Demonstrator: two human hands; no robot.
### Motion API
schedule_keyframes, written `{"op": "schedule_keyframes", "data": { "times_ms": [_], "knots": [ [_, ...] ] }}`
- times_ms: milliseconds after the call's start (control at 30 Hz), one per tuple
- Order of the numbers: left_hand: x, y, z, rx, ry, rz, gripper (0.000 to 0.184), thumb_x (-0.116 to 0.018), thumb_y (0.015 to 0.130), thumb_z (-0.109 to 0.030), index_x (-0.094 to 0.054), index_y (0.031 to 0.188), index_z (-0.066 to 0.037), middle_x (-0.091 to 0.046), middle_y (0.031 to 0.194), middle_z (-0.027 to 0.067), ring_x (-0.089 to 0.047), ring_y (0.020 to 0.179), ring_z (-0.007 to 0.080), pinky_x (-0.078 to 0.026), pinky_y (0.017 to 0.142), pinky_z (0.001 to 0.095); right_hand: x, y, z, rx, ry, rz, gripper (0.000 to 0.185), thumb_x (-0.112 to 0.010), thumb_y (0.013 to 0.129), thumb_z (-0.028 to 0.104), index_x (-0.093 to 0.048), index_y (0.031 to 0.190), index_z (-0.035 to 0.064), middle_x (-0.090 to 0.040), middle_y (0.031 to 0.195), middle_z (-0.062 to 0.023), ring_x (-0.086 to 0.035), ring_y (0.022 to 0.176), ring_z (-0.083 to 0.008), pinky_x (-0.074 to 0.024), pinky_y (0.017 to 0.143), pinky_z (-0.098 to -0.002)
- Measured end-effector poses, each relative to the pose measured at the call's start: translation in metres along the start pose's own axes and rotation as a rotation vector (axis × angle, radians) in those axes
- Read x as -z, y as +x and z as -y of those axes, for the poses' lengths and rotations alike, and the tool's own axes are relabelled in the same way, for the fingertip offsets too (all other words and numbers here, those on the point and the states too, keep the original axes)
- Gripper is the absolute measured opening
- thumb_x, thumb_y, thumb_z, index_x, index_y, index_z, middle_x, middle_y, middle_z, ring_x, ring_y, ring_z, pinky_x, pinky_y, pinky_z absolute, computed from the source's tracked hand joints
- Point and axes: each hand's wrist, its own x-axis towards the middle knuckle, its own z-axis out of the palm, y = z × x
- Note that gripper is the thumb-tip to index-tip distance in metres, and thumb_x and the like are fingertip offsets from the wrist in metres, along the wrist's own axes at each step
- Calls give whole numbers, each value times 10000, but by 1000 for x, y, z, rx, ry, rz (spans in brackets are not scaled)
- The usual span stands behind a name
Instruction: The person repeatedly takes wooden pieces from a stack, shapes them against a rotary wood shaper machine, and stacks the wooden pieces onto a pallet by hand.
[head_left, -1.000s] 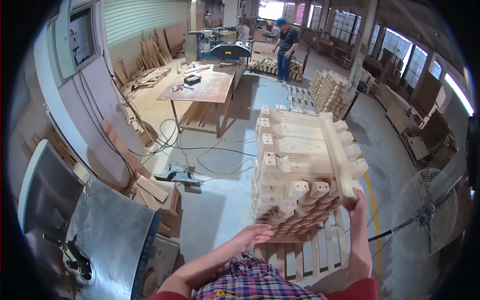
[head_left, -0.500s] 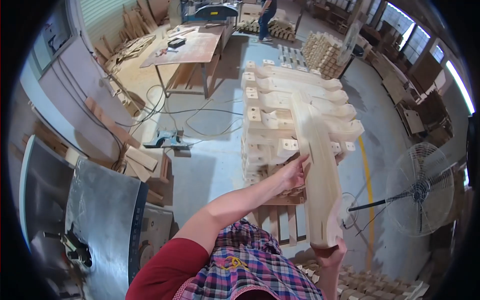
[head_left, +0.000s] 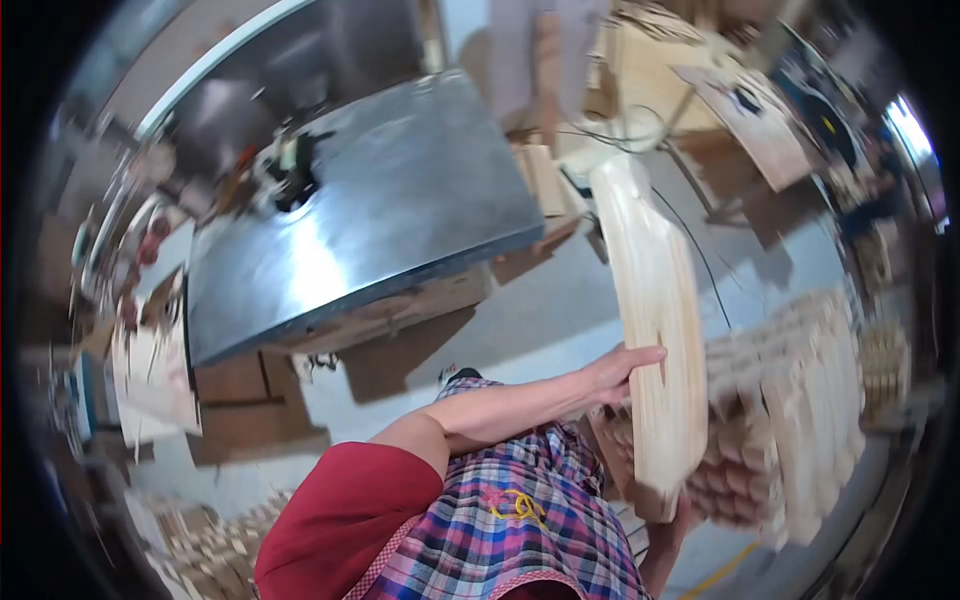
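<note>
A long pale wooden piece [head_left: 660, 320] with shaped, narrower ends is held upright in front of my body, off the stack. My left hand [head_left: 620, 374] grips its left edge around the middle, thumb lying across the face. At its lower end is my right hand [head_left: 676, 515], partly hidden behind the wood, with the fingers wrapped at the end. The stack of similar wooden pieces [head_left: 800, 400] stands to the right, blurred by motion.
A machine with a smooth metal table [head_left: 400, 190] and a dark spindle fixture [head_left: 292, 172] is at the upper left. A work table [head_left: 750, 125] stands at the upper right. More stacked wood [head_left: 215, 540] lies at the lower left. A cable crosses the floor.
The view has swung left towards the metal table. The wooden piece has come off the stack top and moved with both hands. My left hand has gone from free to gripping it.
</note>
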Motion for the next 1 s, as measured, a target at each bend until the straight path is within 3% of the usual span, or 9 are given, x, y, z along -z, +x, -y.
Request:
{"op": "schedule_keyframes", "data": {
  "times_ms": [67,100,167,233,400,833,900,933,1000],
  "knots": [
    [40,-6,-34,-56,91,-178,682,-695,761,-224,-368,1274,87,-488,1214,266,-539,1067,316,-471,899,367,-63,25,17,418,-751,-22,554,-575,761,187,-434,1254,-24,-549,1126,-160,-545,965,-269,-416,877,-326],
    [52,-11,-53,-101,75,-181,682,-695,761,-224,-368,1274,87,-488,1214,266,-539,1067,316,-471,899,367,-106,30,25,430,-778,16,554,-575,761,187,-434,1254,-24,-549,1126,-160,-545,965,-269,-416,877,-326],
    [71,-23,-88,-237,48,-398,683,-694,769,-236,-368,1259,110,-493,1197,280,-563,1026,317,-498,855,349,-194,21,30,982,-1362,244,671,-625,721,178,-354,1296,-38,-545,1109,-190,-550,952,-301,-434,848,-359],
    [84,-33,-130,-295,-2,-505,643,-685,783,-227,-390,1239,117,-516,1169,269,-581,986,313,-508,836,346,-286,12,24,789,-1705,337,818,-675,658,182,-271,1340,-16,-539,1098,-236,-556,941,-345,-446,815,-390],
    [120,-50,-248,-439,-53,-732,556,-644,816,-192,-418,1205,135,-541,1125,253,-588,961,301,-521,801,350,-396,92,-36,903,-1703,382,839,-685,624,242,-278,1320,11,-589,1021,-210,-581,862,-395,-461,733,-431],
    [186,-114,-341,-367,146,-513,224,-532,840,-121,-551,1015,17,-522,759,41,-515,733,90,-440,674,230,-625,219,-126,755,-1799,544,635,-672,622,268,-371,1135,45,-603,993,-207,-588,824,-426,-453,700,-476],
    [114,-146,-370,-463,265,-632,242,-553,855,-117,-526,1068,-5,-553,971,61,-525,777,109,-438,722,231,-645,229,-120,636,-1848,615,710,-704,624,286,-381,1197,17,-569,1095,-214,-579,928,-393,-456,783,-456],
    [83,-165,-389,-645,396,-649,237,-520,864,-101,-516,1088,-26,-548,925,39,-514,770,94,-431,698,216,-653,231,-113,623,-1845,615,710,-704,624,286,-381,1197,17,-569,1095,-214,-579,928,-393,-456,783,-456],
    [9,-217,-427,-997,848,-774,207,-489,887,-116,-525,1082,-56,-544,912,25,-518,808,101,-431,723,221,-674,230,-82,1225,-1535,866,760,-727,647,271,-387,1265,-13,-497,1221,-215,-532,1063,-333,-432,887,-407]
  ]
}}
